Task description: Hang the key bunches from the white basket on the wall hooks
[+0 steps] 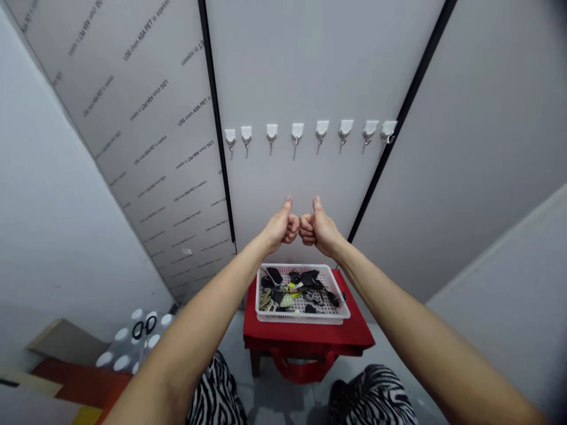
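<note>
My left hand (282, 226) and my right hand (319, 228) are held up side by side, knuckles nearly meeting. On both, the fingers are curled into a fist and the thumb points up. Nothing shows in either hand. Just below them is a white plastic basket (301, 319) with several keys (267, 301) and black key fobs (310, 277) inside, in a jumbled pile. A pale green piece (287, 301) lies among them. Above my hands, a row of white adhesive hooks (297, 131) runs across the grey panel, with nothing hanging on them.
The basket stands on a red cloth-covered stool (354, 336) with a strap hanging in front. Black-handled scissors (144, 326) rest on white-capped bottles (121, 334) at the lower left. A printed panel (146, 118) and a grey panel (469, 136) flank the hooks.
</note>
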The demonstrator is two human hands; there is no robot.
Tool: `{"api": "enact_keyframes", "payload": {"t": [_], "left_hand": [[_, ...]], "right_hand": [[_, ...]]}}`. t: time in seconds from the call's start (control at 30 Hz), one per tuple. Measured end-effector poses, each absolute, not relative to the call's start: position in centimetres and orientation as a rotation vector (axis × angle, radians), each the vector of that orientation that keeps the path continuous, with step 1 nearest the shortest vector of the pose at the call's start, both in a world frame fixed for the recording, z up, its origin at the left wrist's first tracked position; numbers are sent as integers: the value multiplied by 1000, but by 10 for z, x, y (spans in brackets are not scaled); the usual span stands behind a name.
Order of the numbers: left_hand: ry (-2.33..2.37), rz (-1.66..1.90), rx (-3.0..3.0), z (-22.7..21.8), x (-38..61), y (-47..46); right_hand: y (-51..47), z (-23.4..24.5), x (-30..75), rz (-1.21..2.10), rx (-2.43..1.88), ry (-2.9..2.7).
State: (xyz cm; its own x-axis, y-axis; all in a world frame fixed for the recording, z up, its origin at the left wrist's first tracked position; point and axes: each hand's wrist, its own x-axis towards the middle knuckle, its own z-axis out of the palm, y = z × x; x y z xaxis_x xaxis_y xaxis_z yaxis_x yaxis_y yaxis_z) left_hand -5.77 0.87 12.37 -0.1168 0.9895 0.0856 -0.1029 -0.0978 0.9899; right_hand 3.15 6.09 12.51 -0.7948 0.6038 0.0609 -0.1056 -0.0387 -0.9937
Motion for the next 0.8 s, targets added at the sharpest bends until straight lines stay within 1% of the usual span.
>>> {"api": "enact_keyframes", "payload": {"t": [0.1,0.2,0.33,0.43,0.5,0.57,0.67,0.73,0.8], "left_hand": [[1248,1366,1161,115,-59,8],[1506,1246,1219,85,-64,0],[2090,906,1499,22,-71,-24],[2189,786,1773,-11,-69,-38],[2227,706,1858,-21,-66,-41],[2285,600,1860,-22,-64,-41],[2295,528,1869,-21,-63,-38],[2275,578,1871,-20,-64,-36],[2260,713,1836,-19,-66,-34]], "right_hand": [[59,117,32,1808,-572,-1838],[57,89,35,1575,-663,-2080],[53,33,46,889,-809,-2501],[48,4,53,468,-751,-2683],[45,-6,56,275,-698,-2796],[44,-10,59,159,-685,-2885],[46,-11,64,122,-687,-2917],[48,-11,67,144,-706,-2901],[51,-11,69,174,-729,-2887]]}}
